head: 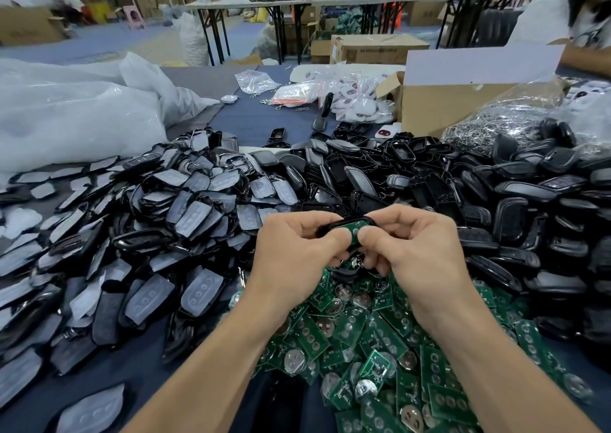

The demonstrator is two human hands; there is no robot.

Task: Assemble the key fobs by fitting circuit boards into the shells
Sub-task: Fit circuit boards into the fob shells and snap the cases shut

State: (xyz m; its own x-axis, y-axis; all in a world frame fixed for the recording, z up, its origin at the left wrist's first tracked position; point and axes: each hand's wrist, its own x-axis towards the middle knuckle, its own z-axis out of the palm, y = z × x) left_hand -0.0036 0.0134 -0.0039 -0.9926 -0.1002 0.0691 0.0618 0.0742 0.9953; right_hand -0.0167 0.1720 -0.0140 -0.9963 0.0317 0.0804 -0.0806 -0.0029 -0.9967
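Note:
Both hands meet above the table's middle around one black key fob shell (pixel 330 227). A green circuit board (pixel 355 229) lies in that shell. My left hand (pixel 294 254) grips the shell's left end with curled fingers. My right hand (pixel 416 247) grips the right end, its thumb pressing on the board. A metal key ring (pixel 356 262) hangs under the shell. Below the hands lies a heap of green circuit boards (pixel 380 343) with coin cell holders.
Shells with grey rubber button pads (pixel 158 234) are piled on the left. Black shell halves (pixel 479 201) are heaped at the back and right. White plastic bags (pixel 72 115), a cardboard box (pixel 439 105) and a bag of key rings (pixel 496 121) stand behind. A person (pixel 575 12) sits at far right.

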